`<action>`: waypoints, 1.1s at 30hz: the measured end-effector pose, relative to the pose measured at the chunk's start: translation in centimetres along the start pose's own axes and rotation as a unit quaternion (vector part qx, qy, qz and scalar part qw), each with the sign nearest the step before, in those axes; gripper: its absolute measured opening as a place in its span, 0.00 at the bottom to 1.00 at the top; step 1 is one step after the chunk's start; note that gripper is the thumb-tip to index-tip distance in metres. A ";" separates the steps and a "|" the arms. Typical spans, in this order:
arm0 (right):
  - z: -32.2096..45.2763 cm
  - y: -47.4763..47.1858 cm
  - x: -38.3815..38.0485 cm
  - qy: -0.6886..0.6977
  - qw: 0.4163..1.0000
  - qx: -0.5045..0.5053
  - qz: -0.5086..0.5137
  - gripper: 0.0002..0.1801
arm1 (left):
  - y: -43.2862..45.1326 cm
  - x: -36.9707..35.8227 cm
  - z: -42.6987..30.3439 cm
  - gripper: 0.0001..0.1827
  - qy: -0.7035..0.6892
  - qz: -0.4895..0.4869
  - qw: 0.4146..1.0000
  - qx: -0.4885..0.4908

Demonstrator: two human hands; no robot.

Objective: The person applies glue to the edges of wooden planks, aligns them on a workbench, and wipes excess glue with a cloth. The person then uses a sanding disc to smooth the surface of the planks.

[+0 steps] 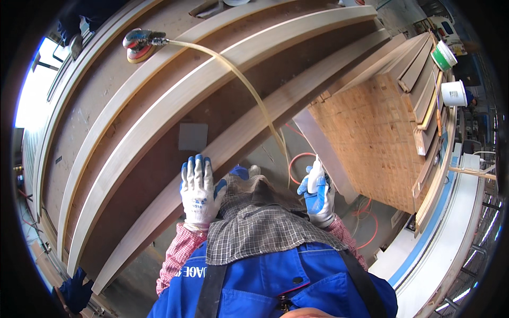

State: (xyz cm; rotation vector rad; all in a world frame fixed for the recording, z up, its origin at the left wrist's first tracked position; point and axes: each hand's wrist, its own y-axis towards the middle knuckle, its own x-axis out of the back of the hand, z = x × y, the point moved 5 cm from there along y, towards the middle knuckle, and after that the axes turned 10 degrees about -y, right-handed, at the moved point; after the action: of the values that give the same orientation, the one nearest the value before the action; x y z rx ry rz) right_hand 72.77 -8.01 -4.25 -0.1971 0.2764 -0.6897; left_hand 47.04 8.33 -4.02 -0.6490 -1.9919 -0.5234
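Observation:
My left hand, in a white glove with blue fingertips, lies flat with fingers extended on the nearest long pale wooden board. In my right hand, gloved alike, is a small white squeeze bottle with its pointed nozzle upward. Just past my left fingertips, a square pale piece lies on the brown surface. More pale boards run side by side beyond it, bowed by the lens. An air-powered orbital sander rests farther off, its hose crossing the boards towards me.
A stack of wooden panels and boards stands to my right. Two white tubs, one green-banded and one plain, sit at its far edge. Red hose loops on the floor. Other people's dark sleeves show at left.

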 end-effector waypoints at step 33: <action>7.3 28.0 8.4 0.061 0.969 -0.052 0.235 0.22 | 16.0 -7.4 -16.5 0.16 -0.070 -0.085 0.993 0.049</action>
State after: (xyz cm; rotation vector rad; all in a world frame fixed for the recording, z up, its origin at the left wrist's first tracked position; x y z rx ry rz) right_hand 97.98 8.26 -6.46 -0.1802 0.4594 -0.2160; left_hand 70.98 9.10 -1.31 -0.4692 -2.2027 -0.4888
